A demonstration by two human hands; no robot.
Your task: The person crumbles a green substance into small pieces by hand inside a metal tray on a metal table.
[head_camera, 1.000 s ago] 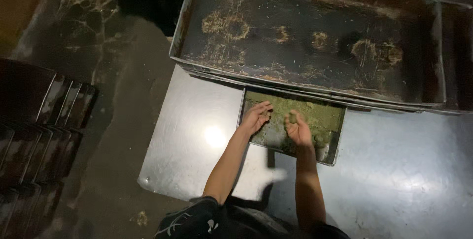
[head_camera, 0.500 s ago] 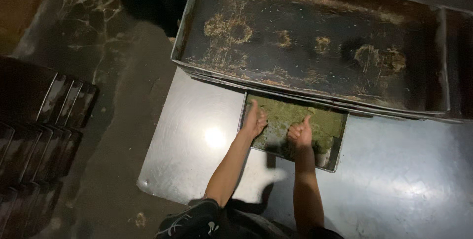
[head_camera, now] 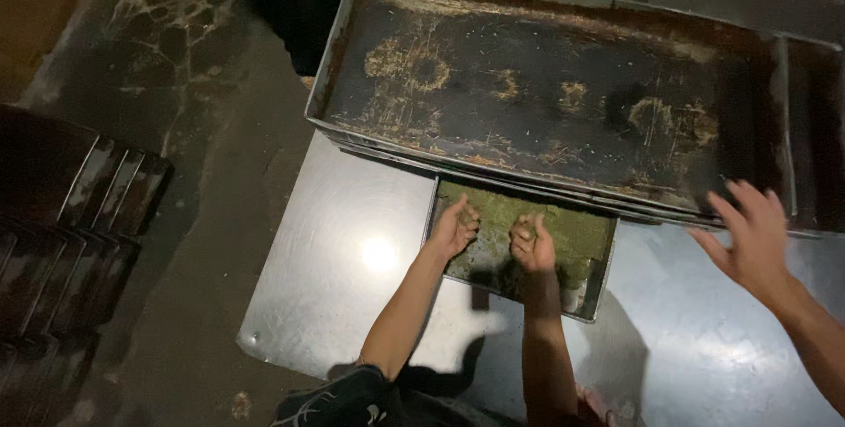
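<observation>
we see our left hand [head_camera: 455,229] and our right hand [head_camera: 531,244] pressed down into a greenish, crumbly paste [head_camera: 563,233] that fills a small rectangular metal tray [head_camera: 591,295]. the fingers of both hands are curled inward, knuckles up, each seeming to pinch or knead a bit of the green mass; we cannot tell exactly how much either one grips. the small tray lies flat on a shiny steel table [head_camera: 343,260], its far edge tucked just under a large, dark, crusted baking tray [head_camera: 563,92] that sits on a stack of similar trays along the table's far side. light glares off the steel just to the left of our left wrist. at the right edge another person's hand [head_camera: 748,238] hovers with fingers spread wide, near the rim of the large tray and well apart from our own hands. to the left of the table, on the dark stained floor [head_camera: 202,172], stands a row of narrow dark pans [head_camera: 70,216] leaning side by side.
</observation>
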